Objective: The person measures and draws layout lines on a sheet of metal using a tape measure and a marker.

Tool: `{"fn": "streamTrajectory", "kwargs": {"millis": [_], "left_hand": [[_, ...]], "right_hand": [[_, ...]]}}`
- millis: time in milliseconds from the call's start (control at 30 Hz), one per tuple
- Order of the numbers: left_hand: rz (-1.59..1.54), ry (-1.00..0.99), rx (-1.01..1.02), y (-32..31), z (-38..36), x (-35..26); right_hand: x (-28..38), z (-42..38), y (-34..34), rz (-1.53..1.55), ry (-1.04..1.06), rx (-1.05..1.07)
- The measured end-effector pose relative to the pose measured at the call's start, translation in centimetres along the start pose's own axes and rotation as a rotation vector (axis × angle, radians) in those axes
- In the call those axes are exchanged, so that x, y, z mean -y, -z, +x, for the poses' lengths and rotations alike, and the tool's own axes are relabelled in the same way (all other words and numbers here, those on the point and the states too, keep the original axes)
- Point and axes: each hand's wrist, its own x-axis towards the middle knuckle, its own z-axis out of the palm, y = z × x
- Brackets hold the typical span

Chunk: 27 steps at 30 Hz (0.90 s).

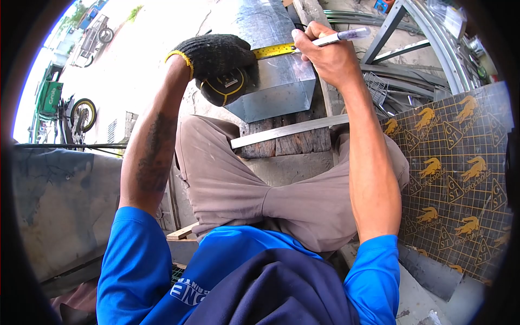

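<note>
My left hand [216, 54], in a black knit glove with a yellow cuff, is closed on a tape measure [225, 86] with a black case. Its yellow blade [274, 51] lies across a folded sheet-metal piece [276, 100], running toward my right hand [335, 62]. That bare hand grips a white marker pen [342, 36], with the pen's back end pointing right. The pen's writing end is by the blade's far end, near the right edge of the metal; whether it touches cannot be made out.
A flat metal strip [290, 131] lies across a weathered wooden block [287, 145] between my knees. To the right stands a dark crocodile-printed board [449, 179]. Metal framing [387, 30] and loose lengths lie behind it. A motorbike [78, 116] with a green box stands at the left.
</note>
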Motion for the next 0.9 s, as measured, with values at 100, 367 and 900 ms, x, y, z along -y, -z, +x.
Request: {"fn": "streamTrajectory", "kwargs": {"millis": [100,367,900], "left_hand": [[0.007,-0.001,0.002,0.1,0.1,-0.2],[0.025,-0.002,0.008,0.5,0.0,-0.7],[-0.363,0.507,0.151,3.1,-1.0,-2.2]], "right_hand": [[0.2,-0.1,0.0,0.007,-0.017,-0.007],[0.5,-0.1,0.1,0.177,-0.128,-0.012],[3.2,0.4,-3.2,0.154,-0.095,-0.075]]}}
